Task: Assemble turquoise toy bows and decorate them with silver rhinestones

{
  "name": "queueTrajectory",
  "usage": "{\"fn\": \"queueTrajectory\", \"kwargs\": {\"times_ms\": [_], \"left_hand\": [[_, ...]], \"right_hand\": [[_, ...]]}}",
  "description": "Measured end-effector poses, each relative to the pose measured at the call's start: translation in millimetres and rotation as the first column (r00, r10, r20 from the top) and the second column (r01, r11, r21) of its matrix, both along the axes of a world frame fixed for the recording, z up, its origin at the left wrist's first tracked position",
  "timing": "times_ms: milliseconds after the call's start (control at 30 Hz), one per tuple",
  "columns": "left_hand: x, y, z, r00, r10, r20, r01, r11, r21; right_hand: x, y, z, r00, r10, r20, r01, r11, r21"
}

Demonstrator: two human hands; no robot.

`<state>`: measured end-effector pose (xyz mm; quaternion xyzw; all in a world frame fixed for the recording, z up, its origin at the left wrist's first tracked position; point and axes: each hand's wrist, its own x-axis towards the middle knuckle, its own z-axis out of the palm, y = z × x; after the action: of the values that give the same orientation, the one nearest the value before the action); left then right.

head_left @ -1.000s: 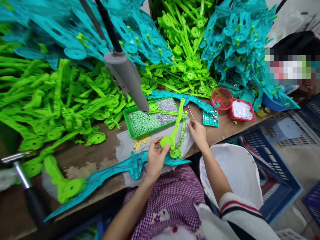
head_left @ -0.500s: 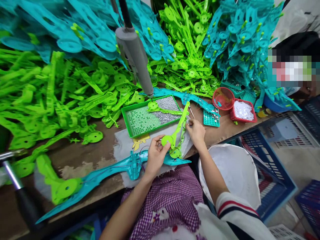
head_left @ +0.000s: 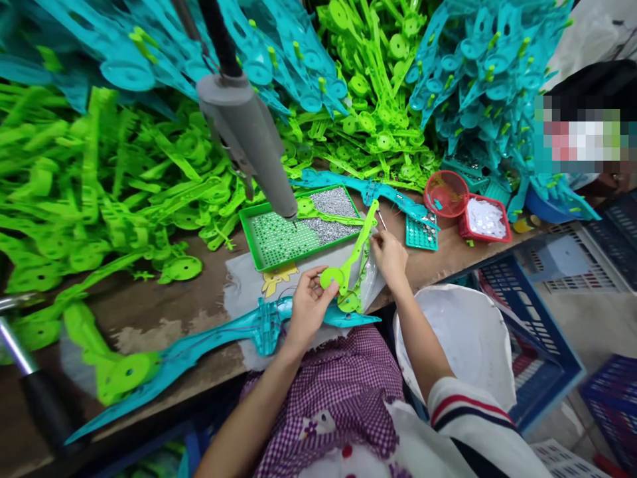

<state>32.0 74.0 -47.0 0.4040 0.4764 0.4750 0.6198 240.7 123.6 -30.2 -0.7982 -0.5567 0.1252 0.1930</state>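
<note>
Green lever piece (head_left: 354,249): round disc end sits at the left hand's (head_left: 304,309) 1 o'clock, pinched between thumb and fingers. The stem runs up toward 1 o'clock and ends near the green tray's (head_left: 259,255) far right corner. A second green disc lies just under it at 5 o'clock.

Left hand: closed on the disc, palm turned in, wrist over the teal long part (head_left: 199,348), forearm coming in from 7 o'clock.

Right hand (head_left: 391,257): at 3 o'clock of the stem's middle, touching or almost touching it. Fingers curled narrow, tips together. Can't tell if they grip anything. Forearm comes in from 5 o'clock, striped sleeve at the elbow.

Grey hanging tool (head_left: 249,143) slants down, tip over the tray at 11 o'clock of the left hand. Small teal tray (head_left: 421,234), red bowl (head_left: 444,194) and red box (head_left: 485,219) with white bits sit at 1 to 2 o'clock of the right hand. Green and teal parts are heaped across the back of the bench (head_left: 164,325).
</note>
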Motion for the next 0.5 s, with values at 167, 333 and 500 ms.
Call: {"fn": "queueTrajectory", "kwargs": {"times_ms": [167, 333, 500], "left_hand": [[-1.0, 3.0, -2.4, 0.999, -0.027, 0.020, 0.027, 1.000, -0.014], [-2.0, 0.4, 5.6, 0.997, -0.047, 0.064, 0.051, 0.997, -0.056], [-1.1, -10.7, 22.4, 0.996, -0.064, 0.067, 0.070, 0.995, -0.078]], "right_hand": [[2.6, 5.2, 1.2, 0.996, 0.084, 0.007, -0.083, 0.996, -0.041], [13.1, 5.5, -13.0, 0.976, 0.155, -0.153, -0.139, 0.984, 0.110], [21.2, -3.2, -19.9, 0.933, 0.159, -0.322, -0.066, 0.958, 0.280]]}}
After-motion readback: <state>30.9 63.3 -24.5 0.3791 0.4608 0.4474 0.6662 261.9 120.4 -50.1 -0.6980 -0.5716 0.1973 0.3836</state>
